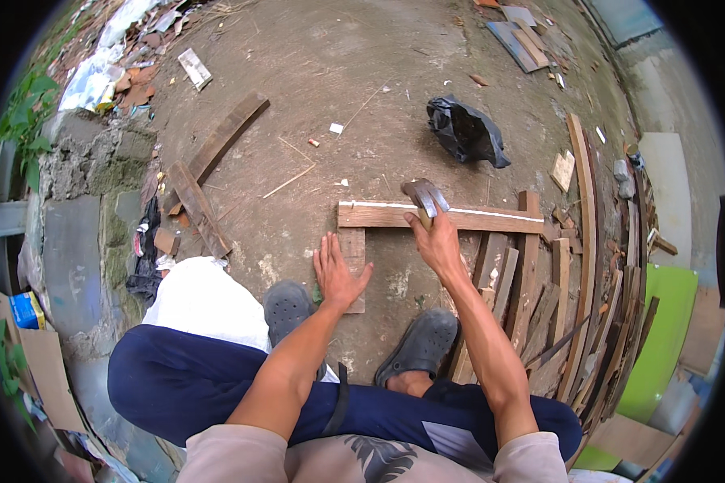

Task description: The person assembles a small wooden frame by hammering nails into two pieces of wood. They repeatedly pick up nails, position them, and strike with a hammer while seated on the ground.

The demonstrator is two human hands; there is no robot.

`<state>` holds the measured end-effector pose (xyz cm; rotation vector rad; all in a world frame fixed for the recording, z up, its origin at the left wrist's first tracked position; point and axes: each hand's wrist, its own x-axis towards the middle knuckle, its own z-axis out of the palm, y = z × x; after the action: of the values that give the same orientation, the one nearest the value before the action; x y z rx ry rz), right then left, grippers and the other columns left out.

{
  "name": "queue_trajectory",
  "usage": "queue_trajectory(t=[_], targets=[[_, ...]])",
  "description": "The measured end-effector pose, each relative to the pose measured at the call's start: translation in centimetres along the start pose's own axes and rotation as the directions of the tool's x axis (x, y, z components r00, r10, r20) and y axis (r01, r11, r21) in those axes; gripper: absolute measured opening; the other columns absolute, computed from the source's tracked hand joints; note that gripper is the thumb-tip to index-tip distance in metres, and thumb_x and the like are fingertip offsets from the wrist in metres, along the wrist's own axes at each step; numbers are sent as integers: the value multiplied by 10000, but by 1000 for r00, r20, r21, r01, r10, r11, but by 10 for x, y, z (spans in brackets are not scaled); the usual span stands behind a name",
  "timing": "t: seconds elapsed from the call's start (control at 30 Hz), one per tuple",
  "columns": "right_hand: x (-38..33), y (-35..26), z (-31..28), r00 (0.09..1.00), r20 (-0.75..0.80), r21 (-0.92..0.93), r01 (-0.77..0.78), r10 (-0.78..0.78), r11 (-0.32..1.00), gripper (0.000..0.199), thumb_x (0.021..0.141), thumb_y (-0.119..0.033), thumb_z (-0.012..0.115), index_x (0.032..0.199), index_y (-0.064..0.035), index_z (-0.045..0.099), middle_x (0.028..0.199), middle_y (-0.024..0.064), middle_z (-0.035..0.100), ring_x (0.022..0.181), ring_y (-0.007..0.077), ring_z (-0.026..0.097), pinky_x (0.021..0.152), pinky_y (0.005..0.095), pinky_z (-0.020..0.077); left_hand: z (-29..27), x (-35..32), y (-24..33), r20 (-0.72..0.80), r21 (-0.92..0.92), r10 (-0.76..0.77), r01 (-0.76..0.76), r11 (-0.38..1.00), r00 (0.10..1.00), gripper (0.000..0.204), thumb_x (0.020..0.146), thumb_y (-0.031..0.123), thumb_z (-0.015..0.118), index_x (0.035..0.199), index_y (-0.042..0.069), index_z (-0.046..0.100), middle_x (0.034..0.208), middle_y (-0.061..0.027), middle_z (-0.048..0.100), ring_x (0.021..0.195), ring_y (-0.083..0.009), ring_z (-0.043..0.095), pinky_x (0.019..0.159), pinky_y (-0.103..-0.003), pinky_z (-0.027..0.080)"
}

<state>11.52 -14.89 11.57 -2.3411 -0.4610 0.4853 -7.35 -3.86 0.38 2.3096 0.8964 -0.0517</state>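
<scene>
A claw hammer (427,198) is in my right hand (439,240), its metal head lying over a wooden beam (491,220). My fingers are wrapped round the handle just below the head. The beam runs left to right and has a white strip along its far edge. A short plank (353,245) meets the beam's left end at about a right angle. My left hand (338,272) rests flat on this plank with its fingers spread, holding nothing. Whether nails join the two pieces cannot be seen.
Several long timbers (582,241) and offcuts lie at the right, beside a green panel (660,322). Two loose planks (225,137) lie at the left. A black plastic bag (467,133) sits beyond the beam. My grey clogs (419,346) flank the short plank; a white sack (205,302) is by my left knee.
</scene>
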Motion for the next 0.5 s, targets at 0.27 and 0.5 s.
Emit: queue_trajectory(t=[0.27,0.5], targets=[[-19,-57,14,962,154,187,197,-227,962,459,987,-292,660,1325,-1,552,795,102,599,679,255,592,655,422,481,8,0,-6,-48,-43,44,-46,998,998,1126,796,440,781,1570,-68,140,1639,-253,213,1554,-346,149,1263,-511,53],[-26,-49,37,966,129,159,203,-224,966,312,999,-220,624,1182,30,594,844,273,670,767,494,666,653,499,502,0,-1,0,32,-82,23,-20,996,999,1208,739,383,836,1573,-85,98,1632,-270,221,1555,-365,140,1266,-523,38]])
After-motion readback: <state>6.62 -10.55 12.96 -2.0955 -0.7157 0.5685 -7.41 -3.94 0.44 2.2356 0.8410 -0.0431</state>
